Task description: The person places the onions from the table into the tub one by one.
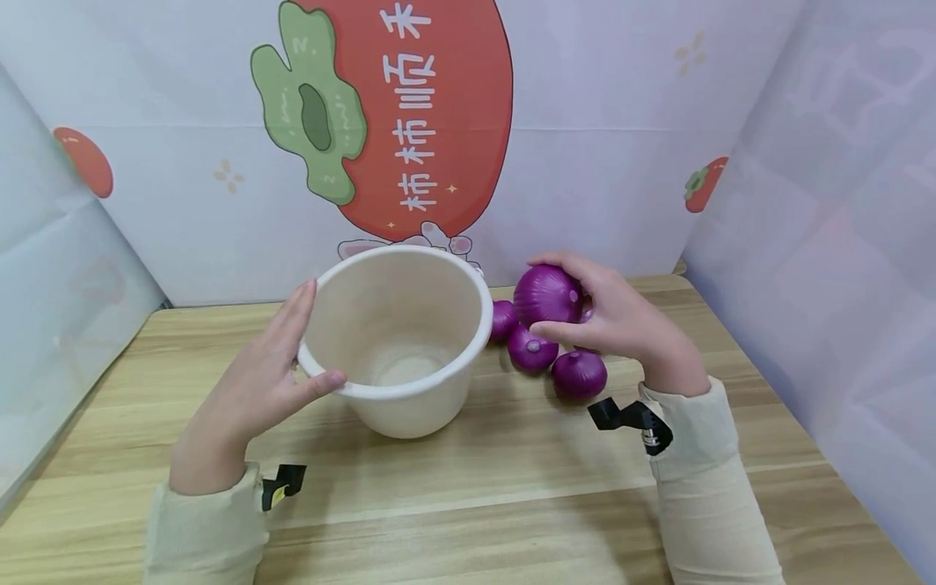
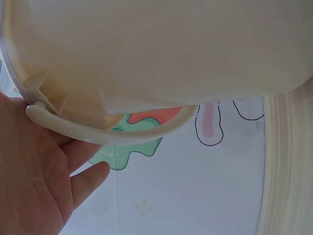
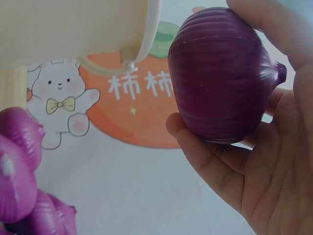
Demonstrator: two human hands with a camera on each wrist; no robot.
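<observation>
1. Nearest the camera, reaching in from the lower left and lower right of the head view: pale left sleeve and pale right sleeve, each with a black fitting at the cuff, set wide apart as if to work from both flanks.
2. Left of centre, left hand spread along the rim of a white bucket, thumb on the near edge, fingers nearly straight against the outer left side; not clenched. Probably braced so to stop sliding or tipping.
3. Crossing before the fingers at left of the left wrist view: curved handle, lowered outside the wall, likely to leave the mouth unobstructed.
4. Around the middle of the frame, bucket standing upright on the wooden surface, inner wall and floor in sight; seemingly placed between both hands for easy reach.
5. Right of centre, right hand grasping a large purple onion, apparently raised. Gripped between thumb and fingers, stalk towards the palm; probably a wide hold to suit smooth, round skin.
6. Below and beside that grip: loose onions, at least three, gathered right of the bucket, perhaps for convenience. Exact count hidden by the hand.
7. Across the upper frame: printed sheet, possibly hung as a screen.
</observation>
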